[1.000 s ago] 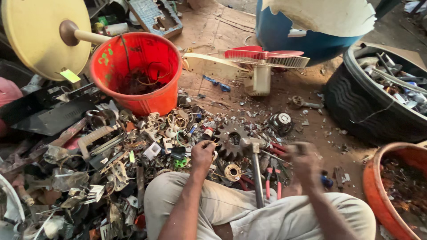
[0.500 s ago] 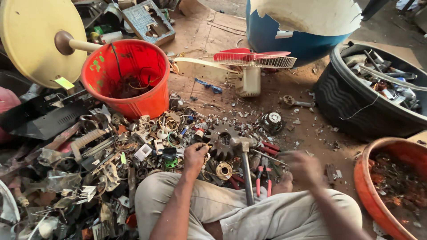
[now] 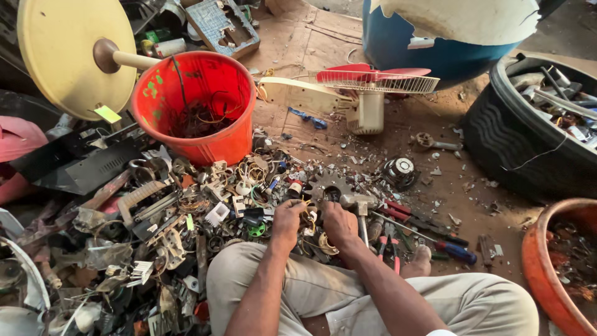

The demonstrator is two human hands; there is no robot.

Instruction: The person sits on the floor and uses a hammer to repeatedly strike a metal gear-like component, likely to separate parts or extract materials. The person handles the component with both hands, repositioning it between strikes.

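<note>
Left hand (image 3: 287, 219) and right hand (image 3: 336, 223), both curled closed, seemingly pinch one small brass-coloured scrap part (image 3: 309, 214) between them; the dark toothed steel gear (image 3: 328, 185) lies just beyond the right knuckles.

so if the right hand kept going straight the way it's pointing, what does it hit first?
The right hand points away from the body and slightly left. First in that line is probably the toothed gear, right at its fingertips; contact can't be told. Beyond lie small scrap, then the cream fan base.
</note>
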